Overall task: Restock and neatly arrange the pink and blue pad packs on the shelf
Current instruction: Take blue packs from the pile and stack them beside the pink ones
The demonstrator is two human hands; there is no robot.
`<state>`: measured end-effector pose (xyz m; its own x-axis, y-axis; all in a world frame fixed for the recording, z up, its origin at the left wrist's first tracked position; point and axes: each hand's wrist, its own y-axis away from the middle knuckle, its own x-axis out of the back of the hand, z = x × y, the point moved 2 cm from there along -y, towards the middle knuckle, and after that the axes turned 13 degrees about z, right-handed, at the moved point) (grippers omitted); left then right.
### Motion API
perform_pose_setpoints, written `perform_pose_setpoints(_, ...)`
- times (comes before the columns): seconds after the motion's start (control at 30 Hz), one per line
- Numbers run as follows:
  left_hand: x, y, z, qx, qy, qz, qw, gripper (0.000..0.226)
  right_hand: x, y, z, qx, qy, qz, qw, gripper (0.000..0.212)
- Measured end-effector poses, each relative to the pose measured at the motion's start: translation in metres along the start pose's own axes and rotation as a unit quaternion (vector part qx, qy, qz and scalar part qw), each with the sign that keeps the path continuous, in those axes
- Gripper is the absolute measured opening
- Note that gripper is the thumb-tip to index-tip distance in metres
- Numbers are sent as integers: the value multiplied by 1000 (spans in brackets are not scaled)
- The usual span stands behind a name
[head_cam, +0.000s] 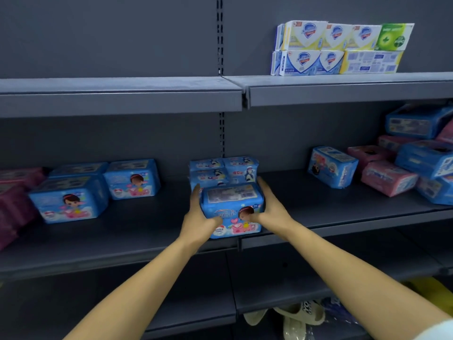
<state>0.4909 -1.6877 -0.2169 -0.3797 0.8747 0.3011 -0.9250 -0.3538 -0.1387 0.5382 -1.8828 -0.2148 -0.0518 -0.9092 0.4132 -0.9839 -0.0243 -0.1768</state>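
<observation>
Two grips clamp one blue pad pack (232, 209) at the centre of the frame, the left grip (199, 218) on one end and the right grip (269, 207) on the other. The pack sits at the front lip of the middle shelf (147, 217), just ahead of a small stack of blue packs (220, 170); whether it rests on the shelf or is held just off it I cannot tell. It would be best pushed straight back until it meets that stack, printed face forward and square to the lip, with even, light pressure since the soft wrapper probably dents. Both forearms reach forward from the lower corners and converge. Fingers lie along the pack's ends, thumbs hooked over its front face.
</observation>
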Motion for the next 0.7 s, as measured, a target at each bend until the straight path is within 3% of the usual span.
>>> perform_pose_setpoints(0.17, 54, 6, -10, -65, -88, -2, 994, 81, -34, 21, -28, 83, 94, -26, 992, 83)
perform_pose_setpoints(0.47, 139, 7, -37, -130, -195, 4, 972, 78, -105, 47, -64, 132, 131, -33, 982, 76)
perform_pose_setpoints(0.7, 172, -4, -54, -114, -263, 34, 958, 66, -147, 44, -84, 149, 170, -36, 973, 75)
